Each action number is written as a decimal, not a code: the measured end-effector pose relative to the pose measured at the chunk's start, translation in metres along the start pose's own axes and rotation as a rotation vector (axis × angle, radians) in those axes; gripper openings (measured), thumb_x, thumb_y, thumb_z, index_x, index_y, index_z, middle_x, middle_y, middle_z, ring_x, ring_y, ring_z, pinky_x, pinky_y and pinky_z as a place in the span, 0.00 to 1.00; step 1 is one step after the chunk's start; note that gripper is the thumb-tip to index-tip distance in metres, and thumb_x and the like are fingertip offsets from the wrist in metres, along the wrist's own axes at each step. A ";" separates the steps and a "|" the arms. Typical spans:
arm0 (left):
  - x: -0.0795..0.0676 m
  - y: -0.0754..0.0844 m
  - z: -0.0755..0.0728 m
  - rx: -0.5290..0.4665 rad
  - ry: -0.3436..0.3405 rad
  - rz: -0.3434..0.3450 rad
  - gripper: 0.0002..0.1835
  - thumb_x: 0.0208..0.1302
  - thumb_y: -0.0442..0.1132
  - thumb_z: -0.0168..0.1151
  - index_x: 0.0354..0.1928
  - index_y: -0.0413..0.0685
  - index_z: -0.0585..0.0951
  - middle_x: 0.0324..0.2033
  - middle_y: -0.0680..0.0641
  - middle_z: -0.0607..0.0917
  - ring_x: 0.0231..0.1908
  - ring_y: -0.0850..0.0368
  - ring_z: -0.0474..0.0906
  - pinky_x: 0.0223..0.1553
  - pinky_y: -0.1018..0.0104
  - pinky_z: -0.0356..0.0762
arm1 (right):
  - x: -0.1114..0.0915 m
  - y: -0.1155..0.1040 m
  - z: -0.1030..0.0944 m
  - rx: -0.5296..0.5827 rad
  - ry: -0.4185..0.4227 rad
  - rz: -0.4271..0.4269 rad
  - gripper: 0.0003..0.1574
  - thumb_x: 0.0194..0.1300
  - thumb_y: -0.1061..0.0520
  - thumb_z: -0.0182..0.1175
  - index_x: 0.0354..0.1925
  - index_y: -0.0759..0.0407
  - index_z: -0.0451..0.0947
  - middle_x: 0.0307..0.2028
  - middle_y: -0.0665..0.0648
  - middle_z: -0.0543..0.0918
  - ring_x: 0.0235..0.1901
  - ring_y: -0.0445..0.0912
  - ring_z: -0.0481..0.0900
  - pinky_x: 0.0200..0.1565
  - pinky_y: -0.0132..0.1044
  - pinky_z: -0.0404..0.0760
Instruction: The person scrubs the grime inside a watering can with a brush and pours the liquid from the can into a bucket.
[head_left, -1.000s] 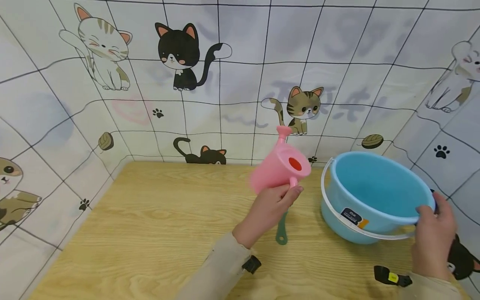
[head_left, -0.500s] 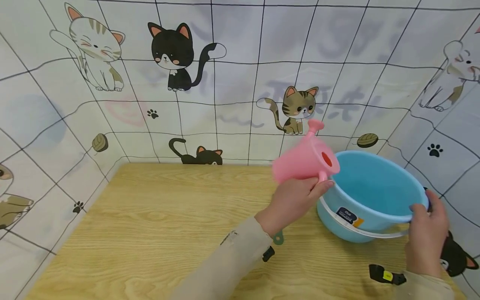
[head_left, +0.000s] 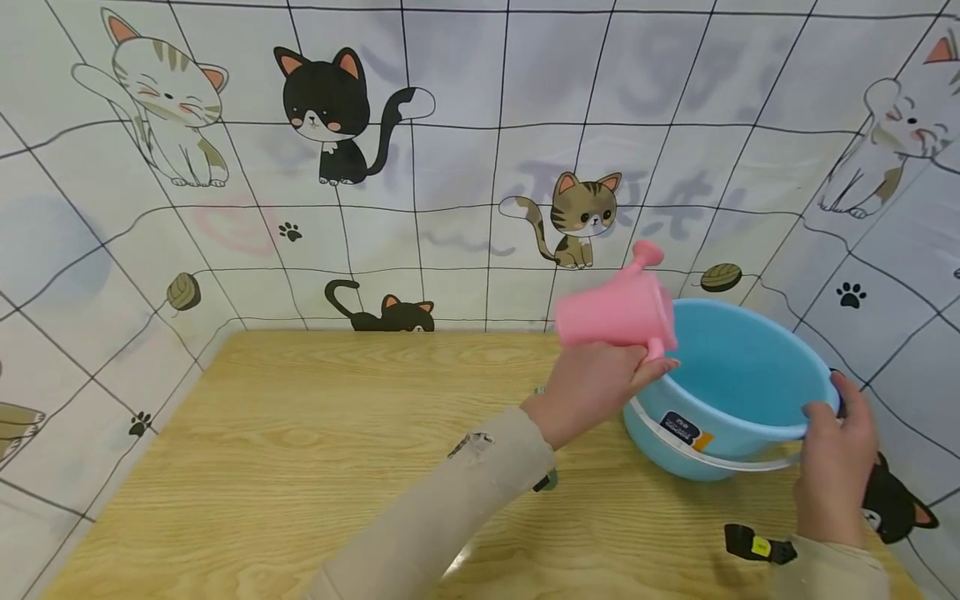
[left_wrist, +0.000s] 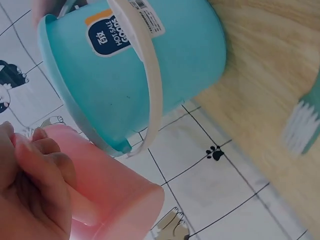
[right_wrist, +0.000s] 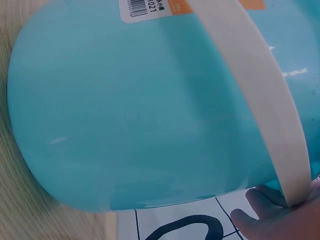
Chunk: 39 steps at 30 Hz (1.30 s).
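My left hand grips the handle of a pink watering can. The can is tipped on its side, its top end at the left rim of a light-blue bucket and its rose pointing up and away. No water shows coming out. My right hand holds the bucket's right rim, thumb toward the inside, near the end of the pale bail handle. The left wrist view shows the can close by the bucket's rim. A green brush with white bristles lies on the table, mostly hidden behind my left forearm in the head view.
The wood-grain table stretches left of the bucket. Behind and at both sides hangs a white cloth with grid lines and cartoon cats. A black strap sits by my right wrist.
My left hand has carried the watering can rightward to the bucket and tipped it further, so its red opening no longer shows. My right hand keeps its hold on the rim.
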<state>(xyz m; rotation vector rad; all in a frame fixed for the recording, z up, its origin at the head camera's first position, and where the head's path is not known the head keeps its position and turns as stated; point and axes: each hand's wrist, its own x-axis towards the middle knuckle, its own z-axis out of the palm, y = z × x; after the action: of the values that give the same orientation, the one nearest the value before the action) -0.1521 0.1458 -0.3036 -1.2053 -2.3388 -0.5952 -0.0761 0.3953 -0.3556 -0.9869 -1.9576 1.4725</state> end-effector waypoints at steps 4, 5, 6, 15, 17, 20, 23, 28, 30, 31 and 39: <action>0.001 0.004 -0.002 0.199 -0.022 0.030 0.20 0.64 0.60 0.39 0.20 0.59 0.66 0.10 0.58 0.63 0.11 0.68 0.60 0.14 0.76 0.53 | -0.001 0.000 0.000 -0.015 0.011 -0.009 0.35 0.64 0.59 0.40 0.66 0.35 0.47 0.65 0.47 0.51 0.60 0.43 0.56 0.57 0.45 0.61; 0.001 0.005 -0.002 0.244 -0.004 0.042 0.19 0.64 0.60 0.39 0.22 0.59 0.67 0.10 0.59 0.63 0.10 0.68 0.59 0.14 0.76 0.53 | -0.001 -0.001 0.000 -0.015 0.012 -0.012 0.35 0.64 0.60 0.40 0.66 0.35 0.47 0.65 0.47 0.51 0.60 0.43 0.56 0.57 0.45 0.60; 0.000 0.006 -0.003 0.292 0.017 0.062 0.19 0.64 0.60 0.39 0.24 0.59 0.67 0.11 0.59 0.63 0.10 0.67 0.59 0.13 0.76 0.53 | -0.001 -0.001 0.000 -0.001 0.012 -0.011 0.35 0.64 0.60 0.40 0.65 0.35 0.48 0.65 0.47 0.51 0.60 0.43 0.55 0.58 0.45 0.60; 0.008 0.012 -0.011 0.504 -0.040 0.152 0.15 0.68 0.54 0.38 0.37 0.53 0.69 0.17 0.57 0.67 0.15 0.64 0.64 0.16 0.74 0.60 | 0.000 -0.002 -0.001 0.062 -0.019 -0.074 0.37 0.63 0.61 0.39 0.65 0.33 0.48 0.66 0.42 0.50 0.60 0.39 0.52 0.60 0.42 0.56; 0.011 0.014 -0.012 0.511 -0.101 0.147 0.15 0.68 0.54 0.36 0.37 0.55 0.69 0.17 0.57 0.67 0.16 0.64 0.65 0.16 0.74 0.61 | -0.001 -0.002 -0.001 0.057 -0.020 -0.082 0.36 0.63 0.61 0.39 0.65 0.33 0.47 0.65 0.42 0.50 0.60 0.39 0.53 0.59 0.42 0.57; 0.014 0.017 -0.012 0.509 -0.145 0.149 0.15 0.68 0.55 0.36 0.36 0.56 0.69 0.17 0.57 0.68 0.16 0.64 0.65 0.16 0.74 0.62 | -0.001 -0.001 -0.002 0.014 -0.017 -0.089 0.36 0.64 0.60 0.39 0.65 0.33 0.46 0.65 0.43 0.50 0.59 0.39 0.54 0.58 0.41 0.60; 0.015 0.019 -0.013 0.517 -0.154 0.155 0.15 0.67 0.56 0.37 0.36 0.57 0.69 0.18 0.57 0.68 0.17 0.64 0.66 0.17 0.73 0.64 | -0.002 0.000 -0.002 -0.013 -0.012 -0.085 0.36 0.64 0.60 0.39 0.66 0.34 0.46 0.66 0.43 0.50 0.59 0.39 0.55 0.56 0.39 0.62; 0.019 0.020 -0.015 0.529 -0.200 0.163 0.15 0.66 0.57 0.38 0.39 0.58 0.70 0.20 0.57 0.70 0.20 0.64 0.67 0.19 0.72 0.66 | -0.003 0.000 -0.001 -0.016 -0.008 -0.089 0.36 0.64 0.60 0.38 0.66 0.35 0.45 0.66 0.42 0.49 0.60 0.40 0.54 0.57 0.40 0.62; 0.019 0.021 -0.016 0.531 -0.226 0.164 0.15 0.66 0.57 0.39 0.39 0.58 0.70 0.20 0.57 0.71 0.20 0.64 0.67 0.19 0.72 0.66 | -0.003 0.000 -0.001 -0.012 -0.013 -0.091 0.36 0.64 0.60 0.38 0.66 0.35 0.45 0.66 0.42 0.49 0.61 0.40 0.53 0.58 0.41 0.60; 0.019 0.022 -0.016 0.532 -0.236 0.164 0.14 0.66 0.57 0.39 0.40 0.59 0.70 0.21 0.57 0.71 0.21 0.64 0.67 0.19 0.72 0.66 | -0.003 0.000 -0.001 -0.020 -0.016 -0.093 0.36 0.64 0.59 0.38 0.66 0.35 0.44 0.66 0.42 0.48 0.62 0.40 0.52 0.58 0.42 0.60; 0.022 0.028 -0.018 0.534 -0.275 0.180 0.13 0.65 0.56 0.41 0.40 0.61 0.73 0.20 0.58 0.71 0.21 0.64 0.67 0.21 0.72 0.65 | -0.005 -0.001 -0.003 -0.038 -0.022 -0.094 0.35 0.65 0.57 0.38 0.67 0.36 0.43 0.66 0.42 0.47 0.64 0.43 0.50 0.59 0.44 0.59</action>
<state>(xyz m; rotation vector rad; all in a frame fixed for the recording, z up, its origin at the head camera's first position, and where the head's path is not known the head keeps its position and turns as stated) -0.1369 0.1645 -0.2722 -1.2684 -2.3469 0.2634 -0.0710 0.3931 -0.3535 -0.8855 -2.0258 1.4045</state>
